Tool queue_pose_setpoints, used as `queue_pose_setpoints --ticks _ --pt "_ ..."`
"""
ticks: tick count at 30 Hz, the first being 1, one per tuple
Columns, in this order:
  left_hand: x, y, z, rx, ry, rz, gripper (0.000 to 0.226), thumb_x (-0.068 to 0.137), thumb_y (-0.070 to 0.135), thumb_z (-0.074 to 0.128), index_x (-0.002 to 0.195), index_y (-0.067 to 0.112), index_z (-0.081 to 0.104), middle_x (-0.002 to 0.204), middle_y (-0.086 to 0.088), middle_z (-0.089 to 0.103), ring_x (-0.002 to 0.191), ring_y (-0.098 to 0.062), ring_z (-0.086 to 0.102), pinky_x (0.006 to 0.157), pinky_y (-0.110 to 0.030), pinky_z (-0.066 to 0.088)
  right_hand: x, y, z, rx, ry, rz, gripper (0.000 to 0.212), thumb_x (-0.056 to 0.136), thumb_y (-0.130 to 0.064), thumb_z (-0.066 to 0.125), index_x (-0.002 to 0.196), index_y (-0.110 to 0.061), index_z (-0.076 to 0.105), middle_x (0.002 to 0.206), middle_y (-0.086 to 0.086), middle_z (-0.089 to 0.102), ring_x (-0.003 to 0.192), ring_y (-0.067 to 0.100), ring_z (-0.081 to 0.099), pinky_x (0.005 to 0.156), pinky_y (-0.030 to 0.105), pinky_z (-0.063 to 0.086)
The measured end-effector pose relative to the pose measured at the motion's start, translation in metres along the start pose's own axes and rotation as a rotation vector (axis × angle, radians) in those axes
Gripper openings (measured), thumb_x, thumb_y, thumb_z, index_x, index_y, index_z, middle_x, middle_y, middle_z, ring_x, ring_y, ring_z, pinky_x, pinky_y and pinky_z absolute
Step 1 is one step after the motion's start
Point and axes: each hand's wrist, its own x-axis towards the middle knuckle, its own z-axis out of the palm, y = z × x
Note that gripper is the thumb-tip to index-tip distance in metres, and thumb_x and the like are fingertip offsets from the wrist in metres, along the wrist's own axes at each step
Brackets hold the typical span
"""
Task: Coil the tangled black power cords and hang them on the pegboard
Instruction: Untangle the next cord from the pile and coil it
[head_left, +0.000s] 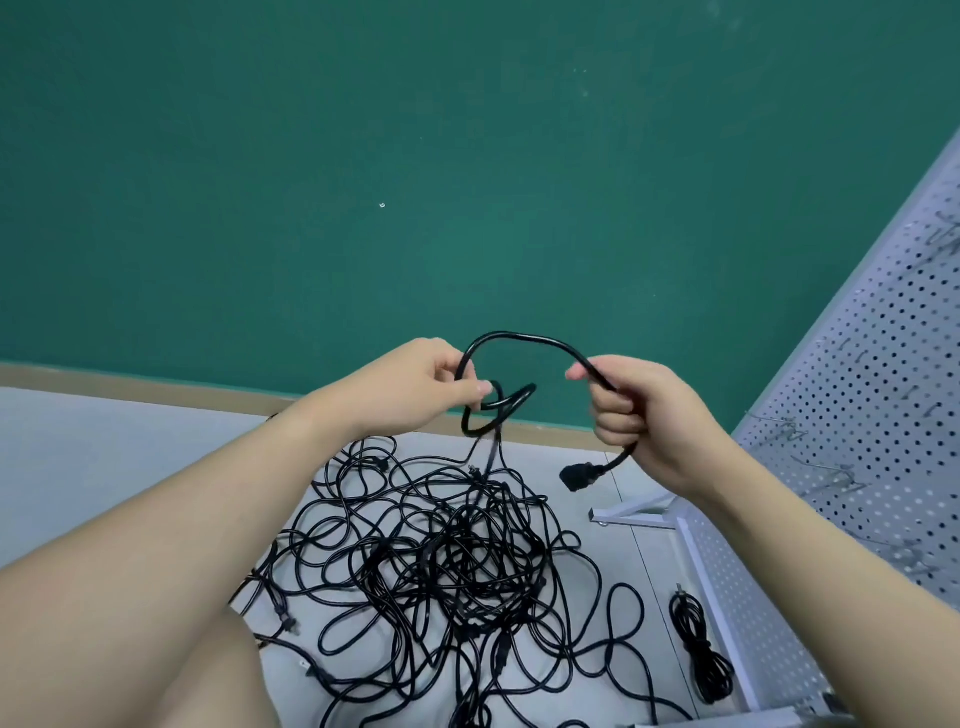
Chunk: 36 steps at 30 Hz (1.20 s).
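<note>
A black power cord (524, 340) arches between my two raised hands. My left hand (415, 387) pinches it where it forms a small loop (498, 410), and the cord drops from there into the pile. My right hand (639, 410) grips the cord's other end in a fist, with the black plug (579, 475) dangling just below it. A big tangle of black cords (457, 561) lies on the grey floor beneath my hands. The white pegboard (872, 395) with metal hooks stands at the right.
One bundled black cord (698, 647) lies on the floor by the pegboard's lower panel (748, 613). The pegboard's white foot (631, 512) juts out on the floor. A green wall (363, 182) rises behind. My knee (208, 680) is at the lower left.
</note>
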Motion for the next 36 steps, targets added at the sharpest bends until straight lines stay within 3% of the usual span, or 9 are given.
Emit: queue_pose_setpoints --ticks 4,8,12,19,22,25,29,32,36 --pt "0.000 0.007 0.000 -0.318 0.057 0.016 0.035 0.106 0.036 0.054 0.080 0.013 0.063 0.105 0.007 0.078 0.103 -0.010 0.071 0.102 -0.030 0.049 -0.001 -0.005 -0.001 0.297 -0.048 0.046 0.024 0.086 -0.009 0.049 0.099 -0.001 0.067 0.063 -0.003 0.023 0.045 0.007 0.017 0.043 0.021 0.015" --pt "-0.001 0.018 0.001 -0.753 0.043 0.015 0.034 0.108 0.030 0.049 0.079 0.011 0.049 0.062 -0.003 0.055 0.052 -0.022 0.057 0.069 -0.038 0.057 0.000 0.001 -0.001 0.177 -0.016 0.021 0.020 0.095 -0.003 0.049 0.104 -0.001 0.066 0.063 -0.003 0.022 0.047 0.007 0.019 0.044 0.019 0.018" --pt "-0.008 0.019 -0.011 -0.981 -0.106 -0.066 0.023 0.104 0.033 0.053 0.088 0.018 0.048 0.062 0.002 0.040 0.043 -0.011 0.036 0.048 -0.027 0.047 0.002 0.009 -0.006 -0.367 0.096 -0.114 0.023 0.107 -0.015 0.053 0.098 -0.012 0.074 0.061 -0.002 0.032 0.053 0.017 0.025 0.049 0.024 0.026" --pt "-0.021 0.018 -0.013 -0.790 -0.402 -0.217 0.040 0.085 0.024 0.072 0.118 0.012 0.053 0.070 0.004 0.051 0.044 -0.005 0.042 0.045 -0.022 0.049 0.003 0.021 -0.020 -0.988 0.200 -0.256 0.021 0.104 -0.019 0.058 0.087 -0.022 0.069 0.061 -0.006 0.058 0.049 0.002 0.049 0.051 0.015 0.036" --pt "-0.024 0.016 -0.015 -0.672 -0.502 -0.314 0.046 0.090 0.002 0.069 0.133 0.008 0.055 0.076 -0.001 0.060 0.040 -0.003 0.035 0.037 -0.017 0.036 0.011 0.028 -0.033 -1.122 0.301 -0.232 0.019 0.106 -0.024 0.052 0.093 -0.022 0.066 0.060 -0.009 0.057 0.052 0.004 0.056 0.057 0.031 0.040" --pt "-0.021 0.013 -0.017 -0.533 -0.529 -0.318 0.033 0.103 0.010 0.054 0.135 0.001 0.056 0.063 0.003 0.040 0.043 -0.004 0.020 0.041 -0.016 0.020 0.018 0.035 -0.052 -1.249 0.418 -0.160 0.019 0.106 -0.029 0.049 0.097 -0.023 0.064 0.070 -0.006 0.061 0.068 0.025 0.064 0.067 0.039 0.050" --pt "-0.013 0.004 -0.018 -0.365 -0.268 -0.304 0.019 0.106 0.018 0.053 0.102 0.011 0.070 0.061 0.005 0.021 0.046 -0.009 0.015 0.041 -0.020 0.017 0.018 0.044 -0.068 -1.258 0.361 0.027 0.036 0.102 -0.044 0.057 0.085 -0.013 0.062 0.068 0.003 0.064 0.066 0.032 0.067 0.069 0.040 0.057" --pt "-0.001 -0.012 -0.022 -0.428 0.196 -0.289 0.016 0.101 0.014 0.057 0.095 0.013 0.073 0.060 0.005 0.023 0.047 -0.012 0.017 0.046 -0.021 0.012 0.014 0.043 -0.065 -1.082 0.249 0.127 0.062 0.093 -0.062 0.064 0.061 -0.013 0.044 0.052 0.009 0.051 0.047 0.020 0.061 0.065 0.033 0.048" --pt "0.007 -0.036 -0.033 -0.436 0.483 -0.370 0.022 0.098 0.007 0.052 0.094 0.016 0.071 0.071 -0.001 0.045 0.058 -0.017 0.039 0.054 -0.025 0.036 0.007 0.038 -0.058 -0.620 0.037 0.101 0.056 0.091 -0.060 0.065 0.062 -0.020 0.039 0.055 0.001 0.034 0.053 0.021 0.037 0.072 0.037 0.040"
